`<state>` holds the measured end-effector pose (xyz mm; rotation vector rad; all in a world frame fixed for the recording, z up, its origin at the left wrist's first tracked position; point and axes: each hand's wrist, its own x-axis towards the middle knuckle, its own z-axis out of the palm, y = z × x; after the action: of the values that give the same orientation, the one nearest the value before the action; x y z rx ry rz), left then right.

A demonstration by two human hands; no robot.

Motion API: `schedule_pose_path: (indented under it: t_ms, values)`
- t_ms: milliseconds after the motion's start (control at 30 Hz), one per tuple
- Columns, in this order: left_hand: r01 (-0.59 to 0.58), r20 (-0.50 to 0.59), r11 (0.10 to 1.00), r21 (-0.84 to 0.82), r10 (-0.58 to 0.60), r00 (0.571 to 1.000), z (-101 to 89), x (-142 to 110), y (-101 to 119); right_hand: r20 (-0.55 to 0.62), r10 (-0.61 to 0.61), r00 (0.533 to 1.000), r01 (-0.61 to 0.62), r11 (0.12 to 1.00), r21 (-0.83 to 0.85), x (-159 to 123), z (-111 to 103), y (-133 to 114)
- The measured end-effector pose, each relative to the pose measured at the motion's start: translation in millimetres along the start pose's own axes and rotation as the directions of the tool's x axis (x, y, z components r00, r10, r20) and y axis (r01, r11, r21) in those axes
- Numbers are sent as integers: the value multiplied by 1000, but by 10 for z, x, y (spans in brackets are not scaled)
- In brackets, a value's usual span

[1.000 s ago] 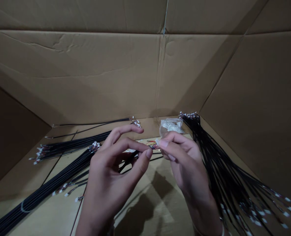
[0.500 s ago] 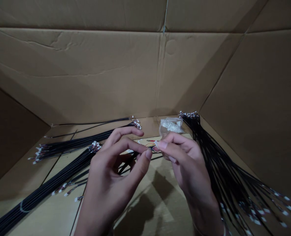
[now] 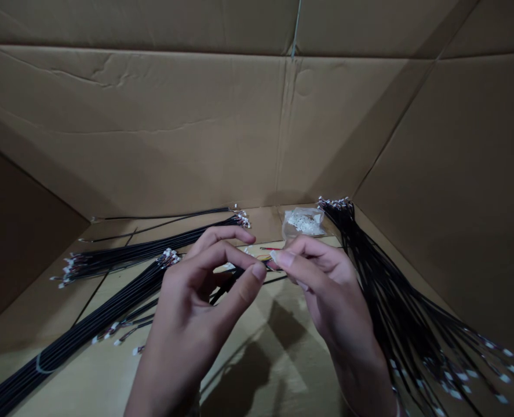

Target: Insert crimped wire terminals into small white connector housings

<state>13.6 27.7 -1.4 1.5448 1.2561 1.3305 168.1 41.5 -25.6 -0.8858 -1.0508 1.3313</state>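
Between thumb and forefinger, my left hand [image 3: 213,301] pinches a black cable [image 3: 225,287] near its end, with its other fingers curled loosely. Thin coloured wires [image 3: 264,259], one of them yellow, fan out of the cable end toward my right hand [image 3: 326,284]. That hand is closed in a pinch on a small white connector [image 3: 274,255]. A red wire [image 3: 270,249] sticks out to the left just above the connector. The fingertips hide where wires and connector meet, so I cannot tell how many are seated.
A clear bag of small white connectors [image 3: 304,222] lies at the back. Black cable bundles with white ends rest on the left [image 3: 83,341], at the back left [image 3: 152,249] and on the right [image 3: 382,289]. Cardboard walls [image 3: 174,133] enclose the work surface.
The white connector in my right hand has tilted and shifted slightly left, nearer the left fingertips. My left hand keeps its pinch on the cable.
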Motion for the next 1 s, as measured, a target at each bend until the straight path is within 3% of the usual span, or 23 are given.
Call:
schedule_pose_path:
  t_ms: [367,533,700,867,1000]
  values:
    - [-50,-28,996,71,52,998,-61,-7,-16,-4,-23,1000,22,990,-140,-33,63,16]
    - [-92,-87,987,130,104,991,-22,-42,-53,-15,-45,999,41,983,-180,-32,100,12]
    - [-118,-127,963,240,152,980,47,-129,46,-20,-75,997,70,979,-193,-26,106,9]
    - [-127,-155,962,241,167,974,84,-163,32,30,-223,974,220,917,-333,-50,106,0]
    - [-218,-125,945,242,253,959,38,-115,-59,96,-352,931,359,837,-412,-63,102,13]
